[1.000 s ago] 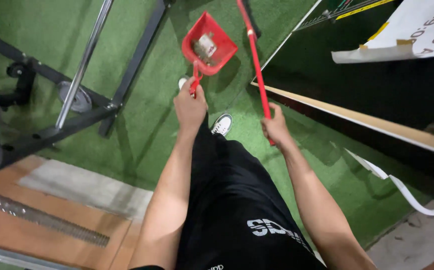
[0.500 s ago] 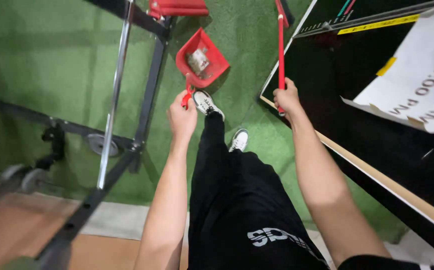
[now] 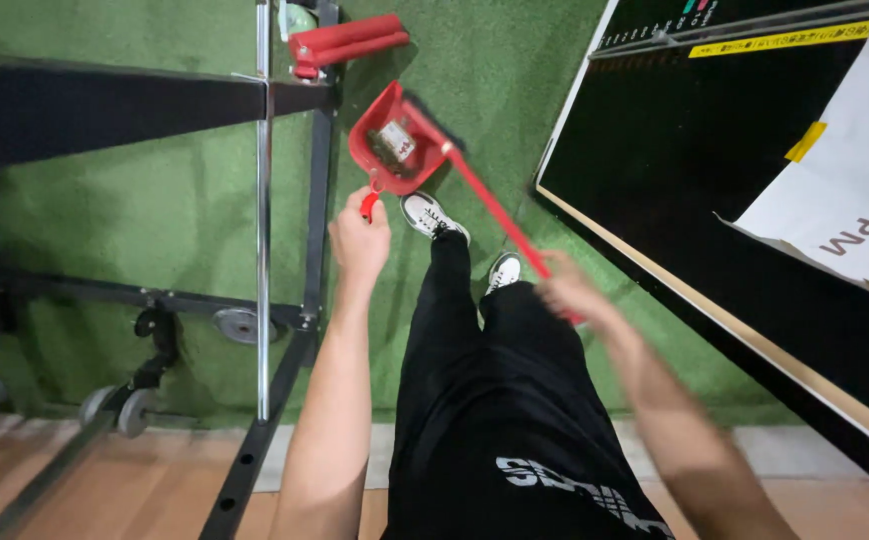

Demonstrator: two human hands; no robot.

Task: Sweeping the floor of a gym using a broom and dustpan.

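Observation:
My left hand grips the short handle of a red dustpan, held above the green turf. A small scrap of packaging lies inside the pan. My right hand, blurred by motion, holds the lower end of a red broom stick. The stick slants up and left, and its far end reaches the dustpan's right edge. My legs in black trousers and white shoes stand below the pan.
A black weight rack with a steel barbell stands to the left, with red handles on top. A black board with a white paper sheet fills the right. Wooden flooring borders the turf near me.
My right hand dropped and pulled back toward me, swinging the broom stick from upright to a slant that meets the dustpan. The left hand and pan stayed almost still.

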